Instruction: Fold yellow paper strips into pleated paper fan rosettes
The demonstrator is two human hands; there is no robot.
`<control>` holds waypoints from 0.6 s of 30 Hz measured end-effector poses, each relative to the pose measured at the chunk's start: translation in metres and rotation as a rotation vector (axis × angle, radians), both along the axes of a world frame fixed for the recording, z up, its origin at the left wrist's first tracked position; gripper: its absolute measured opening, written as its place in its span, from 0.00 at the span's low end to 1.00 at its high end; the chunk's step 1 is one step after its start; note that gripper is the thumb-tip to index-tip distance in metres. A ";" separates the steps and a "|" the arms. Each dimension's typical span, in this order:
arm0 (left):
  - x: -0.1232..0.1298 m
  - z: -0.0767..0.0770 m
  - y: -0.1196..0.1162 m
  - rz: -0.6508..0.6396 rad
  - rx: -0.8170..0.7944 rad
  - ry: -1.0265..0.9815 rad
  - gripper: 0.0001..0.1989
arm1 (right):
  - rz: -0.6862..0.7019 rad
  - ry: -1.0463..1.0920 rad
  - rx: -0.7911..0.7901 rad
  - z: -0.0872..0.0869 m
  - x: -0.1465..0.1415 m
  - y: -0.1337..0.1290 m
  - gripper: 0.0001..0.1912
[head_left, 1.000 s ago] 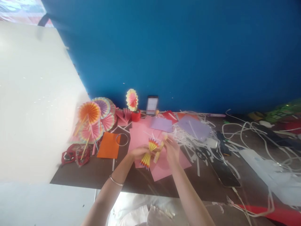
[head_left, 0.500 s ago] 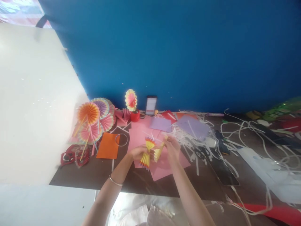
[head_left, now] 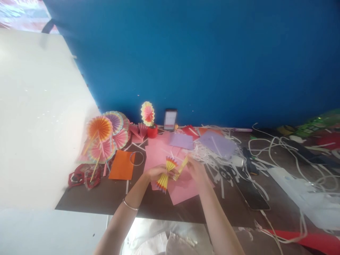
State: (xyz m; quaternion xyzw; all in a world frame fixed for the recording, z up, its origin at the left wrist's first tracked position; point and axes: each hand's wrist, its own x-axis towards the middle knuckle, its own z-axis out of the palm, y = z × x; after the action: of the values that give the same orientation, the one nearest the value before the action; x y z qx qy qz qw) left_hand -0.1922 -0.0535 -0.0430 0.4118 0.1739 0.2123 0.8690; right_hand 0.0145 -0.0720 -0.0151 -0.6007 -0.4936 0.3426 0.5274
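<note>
My left hand [head_left: 157, 172] is closed around the pinched middle of a pleated paper fan [head_left: 163, 182], yellow with red-orange and purple tips, which flares out above and below the fingers. Beside it, my right hand [head_left: 196, 168] pinches the upper end of a narrow yellow folded paper strip [head_left: 181, 169]. The strip's lower end sits close to the left fingertips; whether it is joined to the fan I cannot tell. Both hands are over pink paper sheets [head_left: 183, 193] on the dark table.
Finished paper fans [head_left: 99, 129] stand at the left, above red-framed glasses [head_left: 84, 175]. An orange sheet [head_left: 120, 166] lies under a bangle [head_left: 136, 158]. A red pot [head_left: 152, 132] holds a paper flower. White paper strips [head_left: 209, 156], scissors [head_left: 225, 172], a phone [head_left: 251, 193] and cables spread rightward.
My right hand has shifted slightly right and down, and the yellow strip now looks narrower. The fan in my left hand has tilted a little clockwise.
</note>
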 end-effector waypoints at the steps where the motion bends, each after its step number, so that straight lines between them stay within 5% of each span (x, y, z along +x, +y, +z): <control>1: 0.000 0.000 0.000 0.005 0.009 0.008 0.16 | 0.019 0.079 -0.025 0.000 0.002 0.000 0.07; 11: -0.001 0.006 -0.003 -0.075 0.005 -0.022 0.15 | -0.051 0.747 -0.146 -0.002 -0.005 0.001 0.12; 18: -0.003 0.011 -0.003 -0.099 -0.090 -0.102 0.15 | -0.196 0.738 -0.056 -0.006 -0.007 0.000 0.14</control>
State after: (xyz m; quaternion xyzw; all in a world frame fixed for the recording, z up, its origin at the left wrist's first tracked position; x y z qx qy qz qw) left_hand -0.1952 -0.0569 -0.0317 0.3690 0.1181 0.1817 0.9038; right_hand 0.0080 -0.0721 -0.0206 -0.4953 -0.2013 0.4971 0.6834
